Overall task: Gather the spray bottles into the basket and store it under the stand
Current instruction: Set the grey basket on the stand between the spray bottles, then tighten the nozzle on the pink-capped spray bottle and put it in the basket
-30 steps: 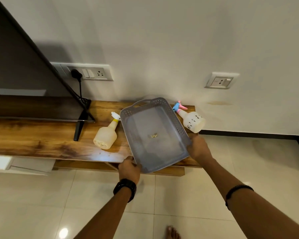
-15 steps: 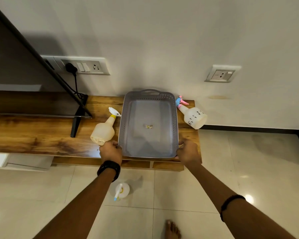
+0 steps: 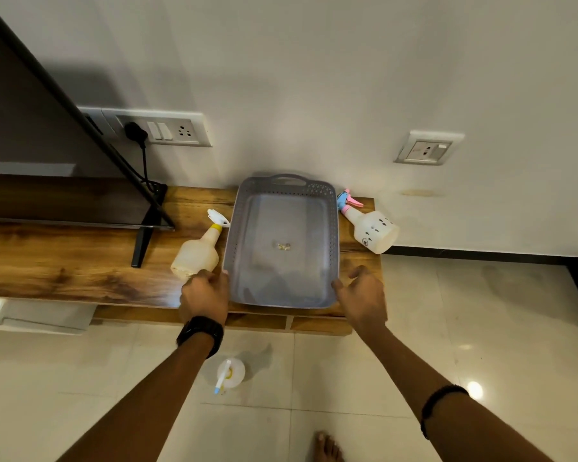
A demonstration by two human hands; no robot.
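Left hand (image 3: 205, 296) is gripping the near-left corner of the grey basket (image 3: 282, 295); right hand (image 3: 364, 296) is resting half-open at the near-right corner. Basket is sitting flat on the bench (image 3: 80, 265), empty of bottles. Yellow-nozzle bottle (image 3: 197, 251) is lying just left, pink-trigger bottle (image 3: 371, 226) just right, a third bottle (image 3: 230, 373) standing on the floor. Advice: release, load the nearest bottle first.

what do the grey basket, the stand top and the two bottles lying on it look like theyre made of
Grey basket: moulded plastic, matt, with rows of punched holes in its walls.
Stand top: wood or wood-look laminate, semi-gloss; grain shows and it catches light, so which one is unclear.
Yellow-collared bottle: translucent, cloudy plastic.
Bottle with the pink and blue trigger: opaque white plastic, printed with small dark marks.
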